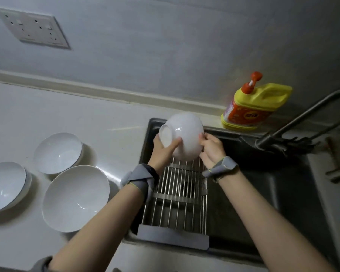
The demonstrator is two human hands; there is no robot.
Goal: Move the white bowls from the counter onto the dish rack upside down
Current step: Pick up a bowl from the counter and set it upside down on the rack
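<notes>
Bare forearms reach over the dish rack (175,195); left hand (162,152) and right hand (212,149) grip clamped on a tilted white bowl (186,134); three bowls (76,197) on the table (28,114).

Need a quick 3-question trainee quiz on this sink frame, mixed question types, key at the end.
1. True or false: the held bowl already rests flat on the dish rack.
2. How many white bowls sit on the counter? A) two B) three C) four
3. Fill in: the left hand grips the held bowl at its ____, while the right hand grips its rim.

Key
1. False. Both hands hold it tilted above the rack's far end.
2. B. The far bowl, the left bowl and the near bowl all sit upright.
3. Foot ring, the base facing the camera.
</notes>
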